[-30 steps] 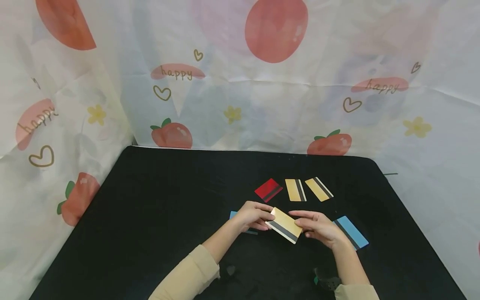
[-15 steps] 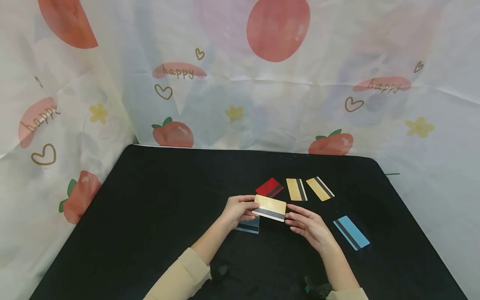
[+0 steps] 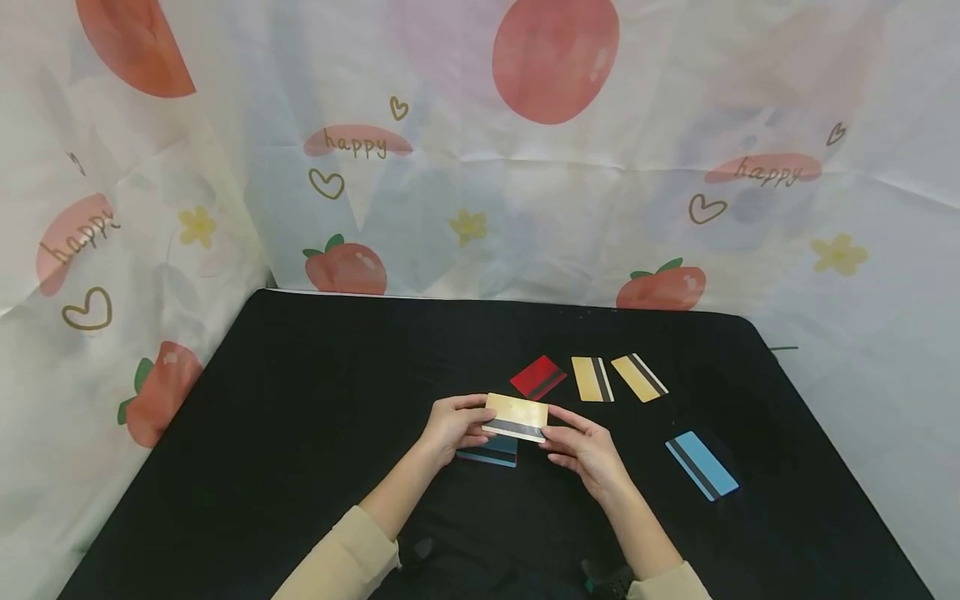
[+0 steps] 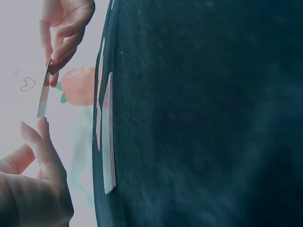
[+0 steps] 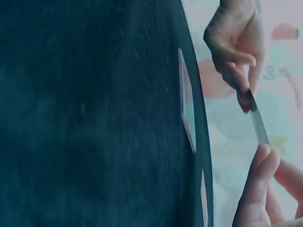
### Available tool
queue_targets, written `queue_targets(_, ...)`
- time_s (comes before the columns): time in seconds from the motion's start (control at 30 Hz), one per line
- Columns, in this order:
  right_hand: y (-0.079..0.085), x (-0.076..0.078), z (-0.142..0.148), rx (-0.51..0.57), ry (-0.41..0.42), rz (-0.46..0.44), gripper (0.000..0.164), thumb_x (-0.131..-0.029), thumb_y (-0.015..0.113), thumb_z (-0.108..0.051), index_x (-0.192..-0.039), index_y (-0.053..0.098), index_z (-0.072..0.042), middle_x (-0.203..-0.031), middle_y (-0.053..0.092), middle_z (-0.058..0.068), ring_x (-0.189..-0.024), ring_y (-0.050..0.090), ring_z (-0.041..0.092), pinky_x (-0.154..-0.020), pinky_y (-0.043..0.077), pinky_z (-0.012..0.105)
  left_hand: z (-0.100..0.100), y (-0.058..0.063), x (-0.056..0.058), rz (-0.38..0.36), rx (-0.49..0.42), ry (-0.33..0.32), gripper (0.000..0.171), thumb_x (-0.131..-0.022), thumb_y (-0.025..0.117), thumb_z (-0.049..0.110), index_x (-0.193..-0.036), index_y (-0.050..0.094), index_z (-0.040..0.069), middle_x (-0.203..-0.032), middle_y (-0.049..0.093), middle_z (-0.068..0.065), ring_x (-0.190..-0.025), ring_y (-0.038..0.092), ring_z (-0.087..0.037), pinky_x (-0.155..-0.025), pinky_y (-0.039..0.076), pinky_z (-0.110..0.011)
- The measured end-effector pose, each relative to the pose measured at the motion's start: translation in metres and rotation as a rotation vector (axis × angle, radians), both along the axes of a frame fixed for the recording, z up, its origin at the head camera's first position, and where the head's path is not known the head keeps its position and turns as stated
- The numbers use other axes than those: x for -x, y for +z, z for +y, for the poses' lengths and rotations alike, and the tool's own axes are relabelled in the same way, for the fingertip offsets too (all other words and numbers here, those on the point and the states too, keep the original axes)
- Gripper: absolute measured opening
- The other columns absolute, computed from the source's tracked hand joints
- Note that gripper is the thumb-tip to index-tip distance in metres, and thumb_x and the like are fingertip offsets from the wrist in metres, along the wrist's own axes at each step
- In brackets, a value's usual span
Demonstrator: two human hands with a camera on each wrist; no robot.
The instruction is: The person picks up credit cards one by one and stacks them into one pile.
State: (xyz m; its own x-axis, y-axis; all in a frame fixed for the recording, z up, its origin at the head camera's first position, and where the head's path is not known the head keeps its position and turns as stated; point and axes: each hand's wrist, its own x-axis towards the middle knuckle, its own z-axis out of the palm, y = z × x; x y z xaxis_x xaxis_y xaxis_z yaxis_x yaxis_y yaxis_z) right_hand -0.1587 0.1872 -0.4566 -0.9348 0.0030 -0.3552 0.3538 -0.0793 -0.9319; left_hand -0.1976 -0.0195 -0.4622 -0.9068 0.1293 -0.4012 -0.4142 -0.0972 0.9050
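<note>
A yellow card (image 3: 515, 416) with a dark stripe along its near side is held up above the black table (image 3: 300, 400), a person's two hands at its ends. The left hand (image 3: 452, 429) pinches the left end between thumb and fingers; the right hand (image 3: 588, 450) pinches the right end the same way. Just on the near side of the held card, seen from the head, lies a blue card (image 3: 491, 452), partly hidden by it and the left hand. On the far side lie a red card (image 3: 538, 377) and, to its right, a second yellow card (image 3: 588, 379) and a slanted third yellow card (image 3: 636, 377). Another blue card (image 3: 702, 466) lies well to the right of the hands. A fruit-patterned cloth (image 3: 525, 225) hangs behind the table.
</note>
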Motion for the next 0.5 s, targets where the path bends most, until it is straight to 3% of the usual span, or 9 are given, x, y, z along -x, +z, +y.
queue_targets(0.23, -0.005, 0.001, -0.018, -0.069, -0.054, -0.028, 0.046, -0.080, 0.068, -0.008, -0.125, 0.056, -0.005, -0.081, 0.069, 0.006, -0.067, 0.066, 0.012, -0.055, 0.052, 0.019, -0.015, 0.000, -0.004, 0.000, 0.036, 0.004, 0.044, -0.079, 0.070, 0.006, -0.121, 0.059, 0.004, -0.084, 0.068, -0.017, -0.057, 0.067, -0.017, -0.049, 0.053, -0.020)
queue_targets(0.5, -0.007, 0.000, -0.029, -0.078, -0.035, -0.035, 0.045, -0.079, 0.068, -0.006, -0.122, 0.057, -0.002, -0.080, 0.070, 0.008, -0.066, 0.067, 0.014, -0.054, 0.054, 0.020, -0.027, -0.005, -0.008, 0.014, 0.079, -0.030, 0.046, -0.080, 0.069, 0.004, -0.124, 0.056, 0.002, -0.086, 0.068, -0.018, -0.058, 0.067, -0.019, -0.052, 0.056, -0.027)
